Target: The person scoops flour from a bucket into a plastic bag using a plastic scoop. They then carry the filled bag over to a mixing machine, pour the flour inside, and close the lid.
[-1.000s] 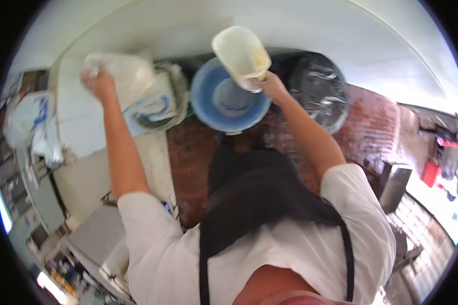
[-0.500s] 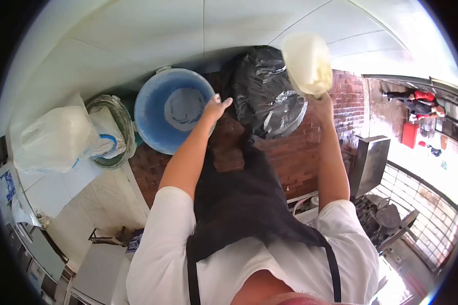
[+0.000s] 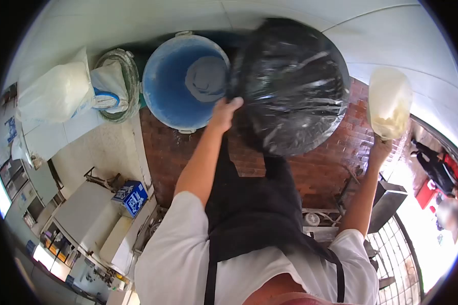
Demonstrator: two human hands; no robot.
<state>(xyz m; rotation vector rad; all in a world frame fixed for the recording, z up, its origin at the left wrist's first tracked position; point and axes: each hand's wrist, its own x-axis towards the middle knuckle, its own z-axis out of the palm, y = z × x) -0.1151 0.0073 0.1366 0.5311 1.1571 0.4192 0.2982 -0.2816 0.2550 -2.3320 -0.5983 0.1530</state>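
Note:
My left hand [image 3: 224, 114] is at the near left edge of a wide round lid-like cover [image 3: 300, 96] wrapped in shiny black plastic. Its thumb lies against that edge; the other fingers are curled and partly hidden. Directly left of the hand is a blue bucket [image 3: 163, 96], with a pale, whitish patch at its bottom. Out to the right, my right hand [image 3: 382, 148] is closed around the narrow end of a translucent whitish plastic scoop [image 3: 391, 96]. Yellowish residue shows near the scoop's handle end.
Left of the bucket, a greenish tub [image 3: 130, 76] holds a white sack. A filled clear plastic bag [image 3: 56, 94] rests on a tiled ledge. Brick floor [image 3: 188, 168] lies below; a metal box [image 3: 387, 203] stands at right. Another person [image 3: 437, 170] is outside at far right.
The black plastic-covered round appears much larger and fuller, blurred at its left edge. My right hand has carried the scoop outward to the right and lower. My left thumb has come against the black edge.

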